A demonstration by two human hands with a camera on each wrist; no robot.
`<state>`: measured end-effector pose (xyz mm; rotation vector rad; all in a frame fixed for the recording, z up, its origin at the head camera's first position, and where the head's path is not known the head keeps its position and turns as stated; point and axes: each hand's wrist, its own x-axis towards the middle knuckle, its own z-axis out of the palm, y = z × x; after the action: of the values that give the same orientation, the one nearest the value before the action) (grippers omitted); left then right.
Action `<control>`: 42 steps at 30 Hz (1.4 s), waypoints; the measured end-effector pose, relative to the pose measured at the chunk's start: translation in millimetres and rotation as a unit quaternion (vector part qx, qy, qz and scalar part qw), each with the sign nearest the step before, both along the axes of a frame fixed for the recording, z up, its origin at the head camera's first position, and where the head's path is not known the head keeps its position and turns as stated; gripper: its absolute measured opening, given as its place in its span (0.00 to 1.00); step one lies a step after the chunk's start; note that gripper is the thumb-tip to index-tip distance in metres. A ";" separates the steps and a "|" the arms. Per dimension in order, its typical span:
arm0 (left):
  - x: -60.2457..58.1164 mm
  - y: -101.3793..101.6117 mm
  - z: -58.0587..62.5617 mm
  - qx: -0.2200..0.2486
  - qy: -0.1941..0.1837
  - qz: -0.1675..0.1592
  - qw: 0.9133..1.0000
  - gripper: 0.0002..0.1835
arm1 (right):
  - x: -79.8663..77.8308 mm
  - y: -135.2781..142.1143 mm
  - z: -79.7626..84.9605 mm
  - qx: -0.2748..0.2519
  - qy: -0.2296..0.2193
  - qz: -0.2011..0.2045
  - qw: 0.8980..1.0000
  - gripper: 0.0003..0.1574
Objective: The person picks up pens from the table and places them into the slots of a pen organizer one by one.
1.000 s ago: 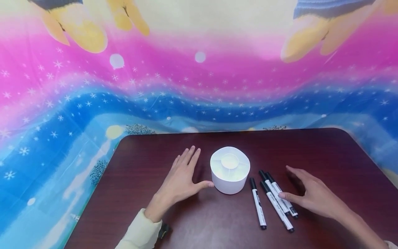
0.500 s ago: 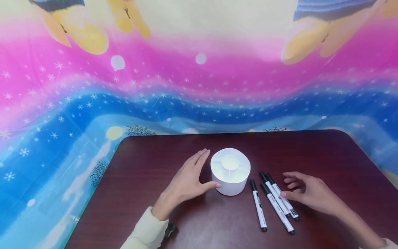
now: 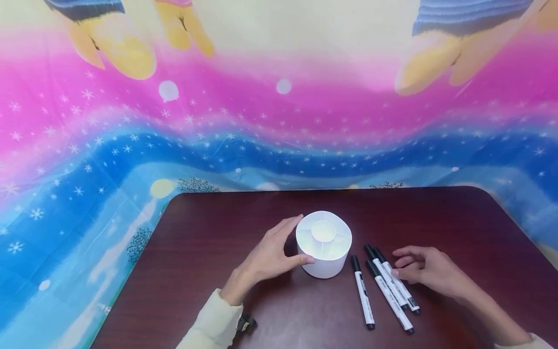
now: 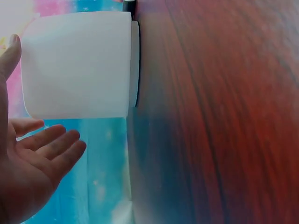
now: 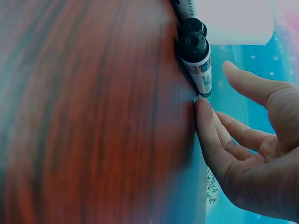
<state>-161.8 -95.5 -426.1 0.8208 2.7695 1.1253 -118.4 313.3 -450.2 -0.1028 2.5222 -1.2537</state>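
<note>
A white round desk organizer [image 3: 324,267], divided inside around a central ring, stands upright on the table. Beside its left side is my left hand [image 3: 270,254], thumb along the front wall and fingers reaching toward the far side. In the left wrist view those fingers [image 4: 58,147] are extended, with the organizer's wall [image 4: 77,65] close by. To the right lie several black-capped white markers, one marker [image 3: 364,300] apart from a cluster of markers [image 3: 391,296]. My right hand [image 3: 436,271] hovers at the cluster's right edge, fingers loosely bent and thumb apart, holding nothing.
The dark red-brown wooden table [image 3: 209,228] has rounded far corners. Behind it hangs a colourful cloth backdrop [image 3: 279,111] with snowflakes. A small dark object [image 3: 247,324] shows by the left cuff.
My left hand has moved right, up close to the organizer. The right hand has drawn its fingers inward beside the markers. The whole head view has shifted slightly downward.
</note>
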 end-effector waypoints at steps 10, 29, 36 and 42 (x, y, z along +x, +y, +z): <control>-4.5 2.0 -7.7 0.025 -0.025 0.001 0.999 0.59 | -2.6 -12.5 -1.0 -0.003 -0.010 -0.013 1.000 0.39; -5.6 -5.6 -1.6 0.057 -0.024 -0.002 0.998 0.60 | -10.5 -10.1 20.0 -0.025 -0.009 0.015 1.000 0.30; -4.8 -6.6 3.1 0.054 -0.022 -0.014 0.998 0.58 | -15.7 -17.2 42.6 -0.068 0.046 -0.004 0.997 0.32; -2.9 -3.8 2.9 0.025 -0.020 -0.003 0.999 0.55 | -23.1 -32.1 58.2 -0.119 0.085 -0.013 0.989 0.31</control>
<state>-164.7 -99.4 -423.3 0.8027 2.7151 1.2015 -141.5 281.1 -392.0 -0.2424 2.5081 -1.6169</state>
